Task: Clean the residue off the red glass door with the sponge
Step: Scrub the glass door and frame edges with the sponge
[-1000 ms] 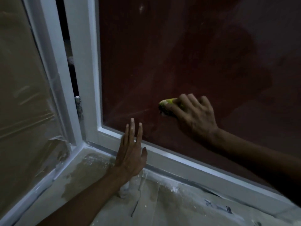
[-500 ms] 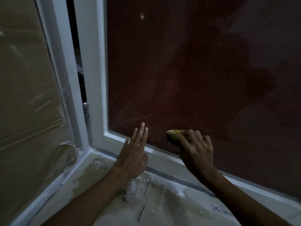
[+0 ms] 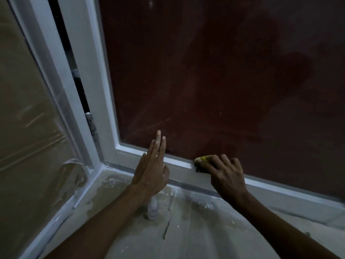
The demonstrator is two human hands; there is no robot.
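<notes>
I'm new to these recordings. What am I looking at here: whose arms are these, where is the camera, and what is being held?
There is no machine. The camera sits on a person's head, looking forward and down at their own two bare arms. The right hand curls its fingers round a yellow sponge, at the bottom edge of the red glass door, on its white frame. The left hand holds nothing; its fingers are straight, pointing at the glass. Faint streaks show on the glass above it. Below lies a dusty covered floor.

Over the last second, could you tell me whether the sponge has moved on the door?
Yes: the sponge went down the red glass to the white bottom rail.
</notes>
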